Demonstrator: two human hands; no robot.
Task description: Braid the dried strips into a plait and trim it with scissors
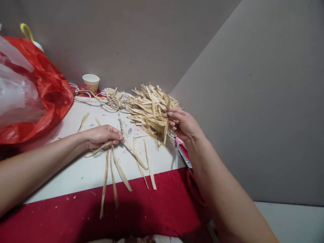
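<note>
My left hand (107, 135) is closed around the gathered end of a braid of dry straw-like strips (122, 168), whose loose ends fan out towards me over the white board. A short plaited tail (122, 124) rises beyond the fingertips. Over at the right, my right hand (181, 123) pinches a single dry strip (166, 131) between thumb and fingers, held upright in front of a heap of similar strips (141, 106). Loose strips (150, 165) lie between the two hands.
Red-handled scissors (186, 158) lie partly behind my right forearm. A paper cup (91, 83) stands at the back, near tangled cords (111, 101). A red plastic bag (54, 87) fills the left. Grey panels (265, 101) close off the back and right. Red cloth (157, 206) covers the front.
</note>
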